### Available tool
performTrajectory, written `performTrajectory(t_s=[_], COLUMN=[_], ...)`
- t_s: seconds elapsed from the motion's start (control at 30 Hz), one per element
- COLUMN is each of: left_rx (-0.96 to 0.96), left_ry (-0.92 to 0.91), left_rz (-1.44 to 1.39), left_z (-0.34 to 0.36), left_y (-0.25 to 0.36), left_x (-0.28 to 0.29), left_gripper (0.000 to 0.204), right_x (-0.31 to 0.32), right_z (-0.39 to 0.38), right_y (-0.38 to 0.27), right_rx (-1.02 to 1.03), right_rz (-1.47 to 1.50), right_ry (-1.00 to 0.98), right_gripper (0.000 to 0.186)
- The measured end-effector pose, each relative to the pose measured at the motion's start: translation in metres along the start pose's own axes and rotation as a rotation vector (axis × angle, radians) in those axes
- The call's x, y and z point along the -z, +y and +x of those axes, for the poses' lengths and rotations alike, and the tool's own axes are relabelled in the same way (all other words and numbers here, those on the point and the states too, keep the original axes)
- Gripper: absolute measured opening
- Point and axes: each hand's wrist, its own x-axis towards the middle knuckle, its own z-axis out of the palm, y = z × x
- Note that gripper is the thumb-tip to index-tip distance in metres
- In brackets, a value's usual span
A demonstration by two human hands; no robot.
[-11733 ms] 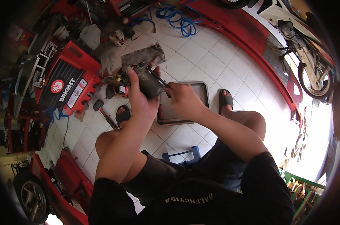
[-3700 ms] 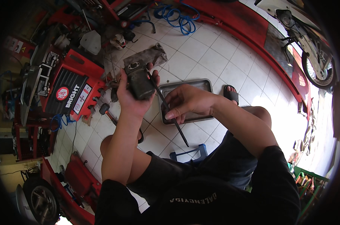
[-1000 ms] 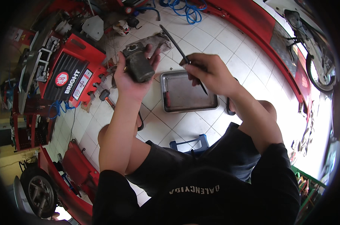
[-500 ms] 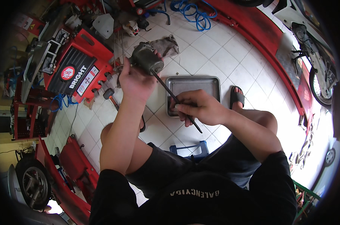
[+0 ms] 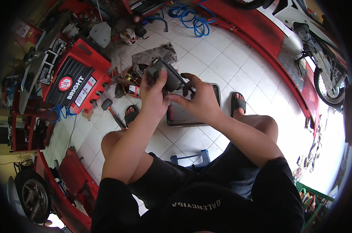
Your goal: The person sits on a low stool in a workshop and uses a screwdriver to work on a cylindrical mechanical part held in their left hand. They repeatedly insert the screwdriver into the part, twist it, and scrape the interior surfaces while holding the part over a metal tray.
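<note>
Since half a second ago the right hand (image 5: 199, 103) has closed in on the dark metal part (image 5: 164, 75), fingers pressed to its side; the left hand (image 5: 152, 95) clamps it from below, above the steel tray (image 5: 213, 116). It looks heavy, rigid, possibly greasy; best cradled underneath. Any tool is hidden.

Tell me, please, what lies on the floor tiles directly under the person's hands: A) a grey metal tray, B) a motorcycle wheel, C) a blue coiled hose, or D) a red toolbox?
A: a grey metal tray lies on the tiles just below the left hand and right hand, which hold a dark engine part above it; the blue hose lies far off at the top.
</note>
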Motion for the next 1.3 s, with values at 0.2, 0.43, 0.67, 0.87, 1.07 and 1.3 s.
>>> performTrajectory(t_s=[0.2, 0.43, 0.67, 0.87, 1.07, 1.3], left_rx=[-0.071, -0.075, 0.240, 0.336, 0.260, 0.242], left_ry=[-0.022, -0.111, -0.205, 0.107, 0.302, 0.320], left_rz=[-0.002, 0.004, -0.224, -0.360, -0.427, -0.509], left_z=[0.008, -0.002, 0.003, 0.012, 0.028, 0.023], left_y=[-0.008, 0.010, 0.020, 0.021, 0.033, 0.028], left_x=[0.004, 0.003, -0.010, 0.005, 0.028, 0.036], left_gripper=[0.066, 0.085, 0.089, 0.059, 0.040, 0.040], right_x=[0.003, 0.012, 0.006, 0.016, 0.016, 0.001], right_z=[0.009, 0.007, 0.002, 0.011, -0.003, -0.007], right_y=[-0.002, -0.009, -0.012, -0.038, -0.030, -0.014], right_rx=[-0.036, -0.229, -0.461, -0.287, 0.015, 0.047], right_rz=[0.003, 0.288, 0.676, 0.073, 0.046, 0.002], right_ry=[-0.019, -0.093, -0.250, -0.523, -0.364, -0.414], right_gripper=[0.061, 0.050, 0.052, 0.052, 0.032, 0.023])
